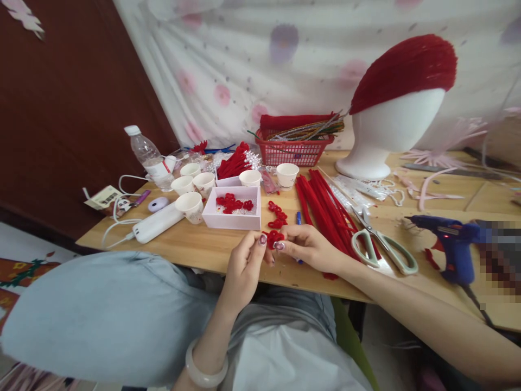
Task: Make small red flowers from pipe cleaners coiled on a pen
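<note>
Between both hands, at the table's front edge, is a small red fuzzy flower (273, 239) that looks bent from pipe cleaner. My left hand (245, 266) pinches it from the left, thumb on top. My right hand (305, 247) pinches its other side between thumb and fingers. The fingers cover part of the flower. Just beyond them lie more red flowers (277, 215) on the wood. A white box (232, 220) behind my left hand holds red flowers and small pearly beads. Long red pipe cleaners (331, 212) lie behind my right hand, and a blue pen (298, 218) is beside it.
Scissors (385, 244) and a blue glue gun (451, 244) lie to the right. A white foam head (391, 130) with a red cover stands behind. Paper cups (189, 207), a bottle (148, 157) and a white power bank (158, 224) are left; a red basket (293, 152) sits at the back.
</note>
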{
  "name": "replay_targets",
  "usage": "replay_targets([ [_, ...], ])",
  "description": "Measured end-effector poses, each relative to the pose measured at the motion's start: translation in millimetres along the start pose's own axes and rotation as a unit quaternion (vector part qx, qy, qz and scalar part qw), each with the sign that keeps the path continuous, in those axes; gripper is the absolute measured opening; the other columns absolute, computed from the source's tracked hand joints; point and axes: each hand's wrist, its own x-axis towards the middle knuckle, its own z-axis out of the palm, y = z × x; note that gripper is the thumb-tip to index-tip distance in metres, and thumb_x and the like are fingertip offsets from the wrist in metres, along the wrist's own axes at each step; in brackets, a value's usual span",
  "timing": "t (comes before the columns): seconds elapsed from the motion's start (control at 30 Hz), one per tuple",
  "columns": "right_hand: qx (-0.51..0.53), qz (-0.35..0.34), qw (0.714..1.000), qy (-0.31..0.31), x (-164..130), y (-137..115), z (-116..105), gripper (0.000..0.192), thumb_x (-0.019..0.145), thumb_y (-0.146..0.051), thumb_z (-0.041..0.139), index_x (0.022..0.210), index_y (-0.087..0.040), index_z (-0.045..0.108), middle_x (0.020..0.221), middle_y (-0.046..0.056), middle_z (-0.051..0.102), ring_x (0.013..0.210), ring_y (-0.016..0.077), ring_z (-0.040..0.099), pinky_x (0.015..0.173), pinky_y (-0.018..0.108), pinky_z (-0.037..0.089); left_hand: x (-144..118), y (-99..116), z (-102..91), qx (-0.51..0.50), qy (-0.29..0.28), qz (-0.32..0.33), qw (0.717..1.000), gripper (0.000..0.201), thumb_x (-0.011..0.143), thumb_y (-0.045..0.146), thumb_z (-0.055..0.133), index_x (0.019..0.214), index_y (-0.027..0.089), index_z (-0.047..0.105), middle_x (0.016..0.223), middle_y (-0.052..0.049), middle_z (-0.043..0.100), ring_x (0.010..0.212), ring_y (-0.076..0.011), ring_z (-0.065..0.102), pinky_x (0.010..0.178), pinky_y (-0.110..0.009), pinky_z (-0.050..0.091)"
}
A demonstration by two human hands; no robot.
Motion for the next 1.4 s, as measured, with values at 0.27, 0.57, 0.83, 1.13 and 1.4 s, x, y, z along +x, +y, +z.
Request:
replay_targets([
  [0.27, -0.017, 0.045, 0.993, 0.105, -3, 11, -7, 0.065, 0.089, -0.068, 0.054, 0.046, -0.019, 0.048, 0.036, -0.005, 0.042, 0.034, 0.0065, 0.033, 0.039, 0.023, 0.024, -2, 2, 1.6, -0.005, 0.043, 0.024, 0.999, 0.019, 0.097, 0.032, 0.053, 0.086, 0.018, 0.059, 0.070, 0.001, 0.064, 0.068, -0.0118, 0.060, 0.070, -0.021, 0.048],
  [0.57, -0.002, 0.043, 0.988, 0.149, 3, 8, -4, 0.048, 0.092, -0.068, 0.050, 0.087, -0.021, 0.054, 0.052, -0.008, 0.047, 0.045, 0.0109, 0.042, 0.047, 0.024, 0.036, 3, -4, 1.8, -0.031, 0.065, -0.011, 0.997, 0.016, 0.090, 0.031, 0.063, 0.083, 0.018, 0.067, 0.074, -0.002, 0.073, 0.066, -0.0136, 0.064, 0.068, -0.022, 0.051],
  [0.83, -0.141, 0.004, 0.987, 0.080, -2, 1, 2, 0.049, 0.096, -0.061, 0.047, 0.071, -0.020, 0.050, 0.061, -0.004, 0.047, 0.056, 0.0117, 0.042, 0.054, 0.025, 0.036, 3, -8, 3.8, -0.033, 0.028, -0.004, 0.999, 0.029, 0.094, 0.039, 0.056, 0.081, 0.017, 0.069, 0.080, -0.005, 0.074, 0.075, -0.0192, 0.069, 0.071, -0.027, 0.053],
  [1.13, 0.060, 0.043, 0.992, 0.107, -3, 7, 1, 0.044, 0.085, -0.055, 0.070, 0.067, -0.018, 0.056, 0.055, -0.005, 0.052, 0.050, 0.0095, 0.041, 0.049, 0.024, 0.030, 9, -11, 9.0, -0.219, 0.065, -0.048, 0.972, 0.030, 0.087, 0.040, 0.068, 0.107, 0.019, 0.060, 0.091, -0.004, 0.073, 0.073, -0.0160, 0.068, 0.070, -0.028, 0.055],
  [1.4, 0.210, 0.085, 0.972, 0.070, 1, 8, 7, 0.047, 0.082, -0.062, 0.069, 0.071, -0.022, 0.047, 0.049, -0.008, 0.043, 0.047, 0.0111, 0.042, 0.049, 0.023, 0.034, 4, 2, 21.8, -0.147, 0.105, 0.043, 0.983, 0.015, 0.086, 0.030, 0.068, 0.079, 0.017, 0.065, 0.064, 0.002, 0.066, 0.059, -0.0110, 0.061, 0.063, -0.022, 0.051],
])
